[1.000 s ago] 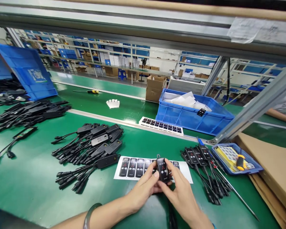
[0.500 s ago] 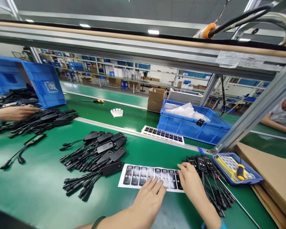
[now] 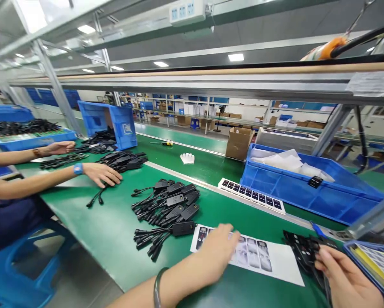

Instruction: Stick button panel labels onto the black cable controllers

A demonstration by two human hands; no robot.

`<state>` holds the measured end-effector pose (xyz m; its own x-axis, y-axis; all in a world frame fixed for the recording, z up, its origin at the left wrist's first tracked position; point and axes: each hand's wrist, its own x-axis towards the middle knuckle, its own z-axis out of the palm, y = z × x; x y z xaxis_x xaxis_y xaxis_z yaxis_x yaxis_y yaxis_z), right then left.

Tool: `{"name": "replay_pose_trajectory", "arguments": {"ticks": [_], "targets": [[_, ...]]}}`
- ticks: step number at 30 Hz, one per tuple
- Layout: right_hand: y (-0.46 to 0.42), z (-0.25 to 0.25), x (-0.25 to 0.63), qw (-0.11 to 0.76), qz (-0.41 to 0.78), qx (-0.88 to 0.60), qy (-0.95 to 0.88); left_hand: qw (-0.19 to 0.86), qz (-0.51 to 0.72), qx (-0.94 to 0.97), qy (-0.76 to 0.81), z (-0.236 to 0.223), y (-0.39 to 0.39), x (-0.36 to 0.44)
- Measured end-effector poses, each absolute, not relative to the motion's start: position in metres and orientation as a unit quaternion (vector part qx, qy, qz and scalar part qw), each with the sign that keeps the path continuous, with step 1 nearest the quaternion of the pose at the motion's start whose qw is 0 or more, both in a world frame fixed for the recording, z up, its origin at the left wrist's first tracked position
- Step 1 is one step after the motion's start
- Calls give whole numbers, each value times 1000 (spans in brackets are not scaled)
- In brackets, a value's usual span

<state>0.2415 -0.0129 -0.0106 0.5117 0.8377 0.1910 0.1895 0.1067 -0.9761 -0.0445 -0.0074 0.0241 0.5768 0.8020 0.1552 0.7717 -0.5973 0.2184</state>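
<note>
A sheet of black remote-panel stickers (image 3: 282,259) lies on the green bench, its right end bare white. My left hand (image 3: 217,252) rests over the sheet's left part, fingers loosely apart, hiding some stickers. At the right, my right hand (image 3: 346,273) pinches a black controller (image 3: 318,248) between thumb and fingers, above a heap of similar corded controllers (image 3: 302,250) with small red marks; the fingers partly hide it. Left of the sheet is a pile of black corded controllers (image 3: 175,199), one nearest controller (image 3: 183,229) touching the sheet's corner.
A co-worker's hand (image 3: 102,173) reaches onto another cable pile at left, near a tipped blue crate (image 3: 126,128). Behind stand a blue bin (image 3: 294,196) with white paper and a strip of small labels (image 3: 251,196). A white glove (image 3: 187,158) and a screwdriver (image 3: 166,143) lie farther back.
My right hand has left the sticker sheet and moved right to the controller heap. My left hand stays over the sheet. The view has swung left, showing more of the co-worker's arms.
</note>
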Motion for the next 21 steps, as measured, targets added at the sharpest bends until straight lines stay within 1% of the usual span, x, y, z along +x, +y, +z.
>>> {"name": "replay_pose_trajectory", "arguments": {"ticks": [2, 4, 8, 13, 15, 17, 19, 21], "targets": [[-12, -16, 240, 646, 291, -590, -387, 4, 51, 816, 576, 44, 2, -65], [-12, -16, 233, 641, 312, -591, -377, -33, -6, 750, 661, 56, 7, -84], [-18, -9, 216, 626, 326, -593, -387, -51, -32, 719, 692, 55, 12, -105], [-21, -9, 207, 627, 338, -572, -406, -56, -18, 717, 695, 49, 17, -105], [-22, -9, 204, 630, 357, -556, -409, -59, 37, 716, 694, 52, 19, -104], [-25, -7, 198, 635, 389, -531, -404, -37, 150, 726, 670, 55, 20, -103], [-29, -2, 192, 642, 420, -502, -399, 33, 271, 739, 615, 57, 18, -98], [-32, 2, 185, 648, 440, -478, -398, 156, 341, 743, 555, 55, 14, -88]]}}
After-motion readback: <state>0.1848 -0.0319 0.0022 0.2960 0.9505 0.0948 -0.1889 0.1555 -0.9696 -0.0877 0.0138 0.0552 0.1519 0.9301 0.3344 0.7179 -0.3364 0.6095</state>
